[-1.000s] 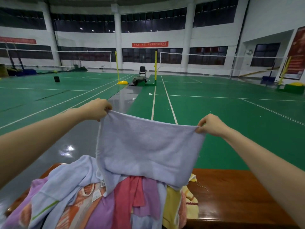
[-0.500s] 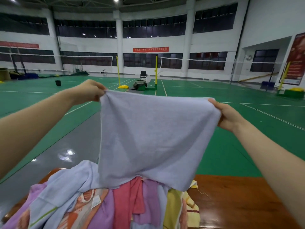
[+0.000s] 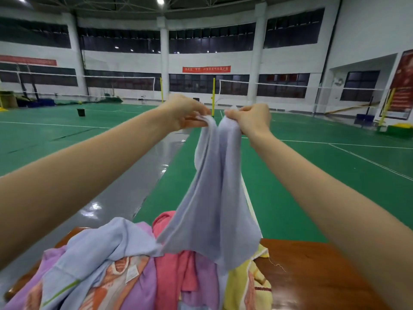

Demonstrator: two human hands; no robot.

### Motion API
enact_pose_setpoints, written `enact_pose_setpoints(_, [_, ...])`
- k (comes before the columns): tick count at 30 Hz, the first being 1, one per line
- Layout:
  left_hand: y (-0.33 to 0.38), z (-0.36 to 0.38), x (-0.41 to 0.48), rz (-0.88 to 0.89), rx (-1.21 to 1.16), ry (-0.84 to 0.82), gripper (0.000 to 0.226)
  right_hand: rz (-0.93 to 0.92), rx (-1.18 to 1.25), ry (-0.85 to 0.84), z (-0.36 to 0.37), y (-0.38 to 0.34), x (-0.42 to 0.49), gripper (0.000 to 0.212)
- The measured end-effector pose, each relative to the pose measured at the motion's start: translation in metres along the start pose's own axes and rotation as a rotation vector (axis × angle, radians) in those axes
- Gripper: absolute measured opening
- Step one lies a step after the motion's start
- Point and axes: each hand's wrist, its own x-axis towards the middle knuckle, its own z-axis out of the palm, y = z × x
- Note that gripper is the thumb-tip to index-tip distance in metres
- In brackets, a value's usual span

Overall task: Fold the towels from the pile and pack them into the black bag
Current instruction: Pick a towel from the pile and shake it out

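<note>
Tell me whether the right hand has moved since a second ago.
Yes. The right hand has swung inward to meet the left hand, folding the lavender towel in half above the pile.

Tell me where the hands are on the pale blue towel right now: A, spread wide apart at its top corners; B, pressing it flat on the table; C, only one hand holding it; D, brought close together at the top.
D: the left hand and right hand pinch the pale blue towel nearly side by side.
</note>
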Motion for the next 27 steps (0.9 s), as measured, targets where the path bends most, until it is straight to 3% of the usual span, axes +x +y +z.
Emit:
enact_pose_setpoints(3, [0.008,0.014,-0.007,0.029,-0.089,-0.021,0.011,-0.152,-0.122,0.015,0.009,-0.003,-0.007,0.046])
enact_pose_setpoints(7, [0.01,0.012,-0.016,-0.014,-0.171,-0.099,0.028,-0.231,-0.056,0.013,0.003,0.003,-0.011,0.04])
enact_pose_setpoints(11, [0.009,0.009,-0.017,-0.001,-0.068,-0.125,0.041,-0.267,0.025,-0.235,-0.006,0.004,-0.022,0.03])
enact_pose_setpoints(13, [0.008,0.009,-0.018,-0.005,-0.049,-0.158,0.043,-0.236,0.05,-0.254,-0.009,0.006,-0.022,0.023])
enact_pose_setpoints(15, [0.006,0.008,-0.018,0.061,0.042,-0.197,0.036,-0.159,0.116,-0.245,-0.012,0.009,-0.019,0.012])
enact_pose_setpoints(18, [0.004,0.003,-0.019,0.244,0.51,-0.181,0.01,-0.09,0.179,-0.276,-0.013,0.012,-0.018,0.007])
enact_pose_setpoints(20, [-0.001,-0.001,-0.019,0.258,0.687,-0.223,0.003,-0.09,0.195,-0.288,-0.013,0.013,-0.017,0.01])
enact_pose_setpoints(25, [-0.028,-0.009,-0.015,0.271,0.582,-0.464,0.016,-0.055,0.251,-0.307,-0.023,0.009,-0.011,0.012])
enact_pose_setpoints(27, [-0.037,-0.014,-0.017,0.269,0.564,-0.563,0.012,-0.027,0.261,-0.296,-0.028,0.011,-0.009,0.009])
